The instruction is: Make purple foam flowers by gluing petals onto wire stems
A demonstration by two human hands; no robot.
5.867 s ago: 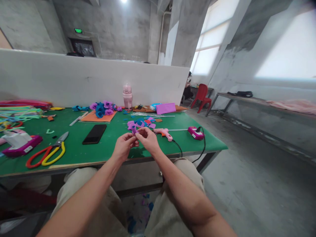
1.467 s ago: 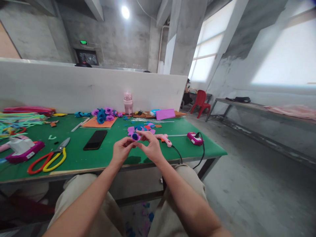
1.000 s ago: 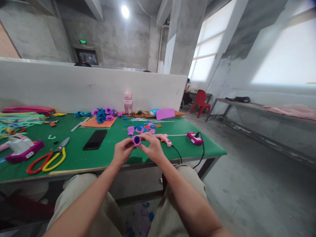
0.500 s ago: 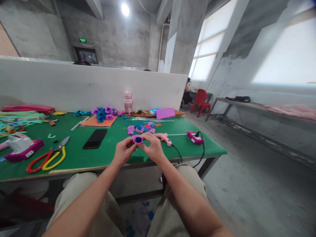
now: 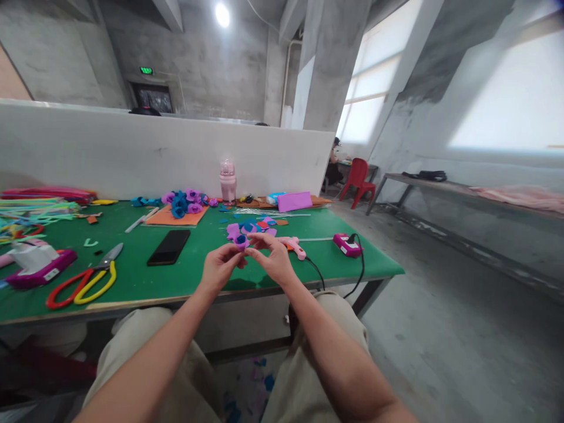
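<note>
**Small foam flower pinched between both my hands**

I hold a small rolled purple foam flower with a blue centre point(image 5: 241, 240) above the near edge of the green-topped work table point(image 5: 185, 276). My left hand point(image 5: 219, 269) pinches it from the left with thumb and fingertips, and my right hand point(image 5: 274, 258) pinches it from the right, its fingers curled and one finger raised over the top of the flower. The two hands almost meet around it.

Just beyond my right hand lies a pink hot-glue gun point(image 5: 291, 244), its black cord running right to a magenta power plug block point(image 5: 346, 244). Scattered purple and blue foam scraps point(image 5: 251, 227) lie just behind the flower. To the left, a black smartphone point(image 5: 168, 247) lies flat, and further left rest scissors with red and yellow handles point(image 5: 83, 277). At the far side sits a cluster of finished purple and blue foam flowers point(image 5: 185, 200) on an orange foam sheet point(image 5: 176, 215), with a pink water bottle point(image 5: 227, 180) standing near the white partition board point(image 5: 132, 150).
</note>
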